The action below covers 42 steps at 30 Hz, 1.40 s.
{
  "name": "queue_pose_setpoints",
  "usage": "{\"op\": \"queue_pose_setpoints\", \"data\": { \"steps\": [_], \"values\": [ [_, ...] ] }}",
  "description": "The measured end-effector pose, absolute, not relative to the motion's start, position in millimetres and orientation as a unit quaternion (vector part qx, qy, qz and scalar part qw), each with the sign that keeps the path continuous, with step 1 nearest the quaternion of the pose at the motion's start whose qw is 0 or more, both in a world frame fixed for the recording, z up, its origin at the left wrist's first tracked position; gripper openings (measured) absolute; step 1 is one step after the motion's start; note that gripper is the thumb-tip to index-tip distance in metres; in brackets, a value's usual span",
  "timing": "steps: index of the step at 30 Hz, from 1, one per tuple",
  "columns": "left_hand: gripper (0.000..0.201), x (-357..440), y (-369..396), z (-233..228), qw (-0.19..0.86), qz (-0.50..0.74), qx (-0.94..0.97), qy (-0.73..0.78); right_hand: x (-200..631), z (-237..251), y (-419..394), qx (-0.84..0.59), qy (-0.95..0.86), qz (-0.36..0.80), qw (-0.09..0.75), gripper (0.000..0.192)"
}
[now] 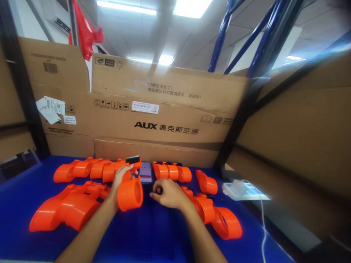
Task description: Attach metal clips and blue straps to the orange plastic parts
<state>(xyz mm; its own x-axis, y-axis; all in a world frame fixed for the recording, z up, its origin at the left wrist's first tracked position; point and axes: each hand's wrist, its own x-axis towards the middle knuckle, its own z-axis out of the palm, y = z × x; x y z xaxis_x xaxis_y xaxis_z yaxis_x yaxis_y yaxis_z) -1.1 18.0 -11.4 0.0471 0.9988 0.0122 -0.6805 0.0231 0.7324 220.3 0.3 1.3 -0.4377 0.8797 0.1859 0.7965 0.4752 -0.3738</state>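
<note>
My left hand (120, 179) grips an orange plastic housing (130, 193) with a round open mouth facing me and a black piece (133, 159) at its far end. My right hand (167, 194) rests on the blue table (148, 233) just to the right, its fingers curled around a small black part (159, 190). A phone (145, 171) lies flat between and behind the two hands.
Several orange housings lie in rows at left (68, 206), back left (87, 169), back centre (172, 171) and right (219, 219). Cardboard boxes (164, 120) wall the back and right. A white charger with a cable (241, 190) sits at right.
</note>
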Motion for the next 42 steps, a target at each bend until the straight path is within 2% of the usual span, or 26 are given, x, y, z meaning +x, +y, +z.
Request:
{"op": "queue_pose_setpoints", "data": {
  "steps": [7, 16, 25, 42],
  "values": [
    [0.018, 10, 13, -8, 0.628, 0.654, 0.303, 0.295, 217, 1, -5, -0.534, -0.833, 0.073, 0.127, 0.020],
    [0.022, 10, 13, -9, 0.627, 0.646, 0.310, 0.307, 219, -3, -1, -0.492, -0.854, 0.107, 0.130, 0.008],
    [0.022, 12, 10, -4, 0.618, 0.646, 0.316, 0.318, 222, -5, 4, -0.493, -0.850, 0.117, 0.144, 0.007],
    [0.025, 13, 13, -12, 0.621, 0.654, 0.315, 0.296, 231, 5, 4, -0.521, -0.841, 0.134, 0.068, 0.022]
  ]
}}
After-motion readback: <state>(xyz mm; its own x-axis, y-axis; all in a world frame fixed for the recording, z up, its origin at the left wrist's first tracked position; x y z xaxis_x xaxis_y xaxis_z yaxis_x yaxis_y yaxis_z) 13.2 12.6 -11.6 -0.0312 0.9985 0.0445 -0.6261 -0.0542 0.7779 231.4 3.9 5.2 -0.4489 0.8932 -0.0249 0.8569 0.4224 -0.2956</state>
